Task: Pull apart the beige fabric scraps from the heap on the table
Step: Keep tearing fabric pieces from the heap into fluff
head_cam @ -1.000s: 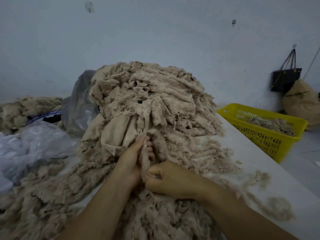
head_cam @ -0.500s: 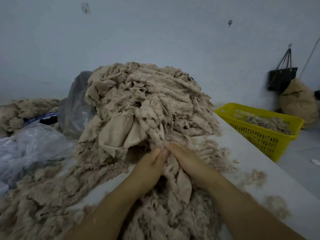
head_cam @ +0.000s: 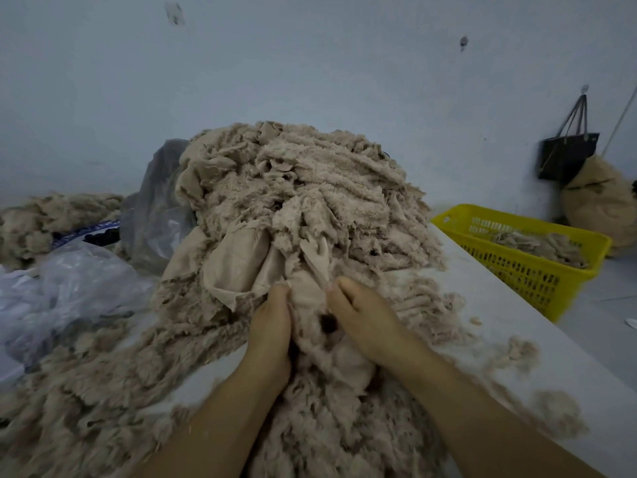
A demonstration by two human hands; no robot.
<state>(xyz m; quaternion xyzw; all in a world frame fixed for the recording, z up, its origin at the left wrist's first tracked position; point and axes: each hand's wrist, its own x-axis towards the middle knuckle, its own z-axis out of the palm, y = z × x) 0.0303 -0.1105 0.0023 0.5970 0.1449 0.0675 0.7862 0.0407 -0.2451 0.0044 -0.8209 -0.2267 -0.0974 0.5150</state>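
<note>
Since half a second ago our hands have drawn apart: the fingertips that met at the top of the scrap now stand on either side of it. Near the front edge of the white table [head_cam: 517, 339], our left hand [head_cam: 270, 326] and right hand [head_cam: 365, 319] flank a smooth beige fabric scrap [head_cam: 310, 301], which lies between them and touches both. The left hand's fingers [head_cam: 279, 291] curl into the scrap's left side, and the right hand's thumb and forefinger pinch its upper right edge. A small dark spot shows in the cloth just beside the right thumb.

The scrap rises from loose fleecy beige shreds [head_cam: 327, 426] between our forearms and meets the foot of the tall heap of fleecy beige fabric scraps [head_cam: 310, 201] in the middle of the table. Tufts of beige fluff [head_cam: 517, 350] lie near the right edge. Crumpled clear plastic sheeting [head_cam: 69, 288] lies toward the left edge. A grey plastic bag [head_cam: 155, 215] touches the heap's left side.

Beyond the right edge stands a yellow slotted plastic basket [head_cam: 537, 270] holding beige scraps. Farther off, a black handbag [head_cam: 567, 157] hangs on the pale wall [head_cam: 310, 63] above a tan sack [head_cam: 599, 205].
</note>
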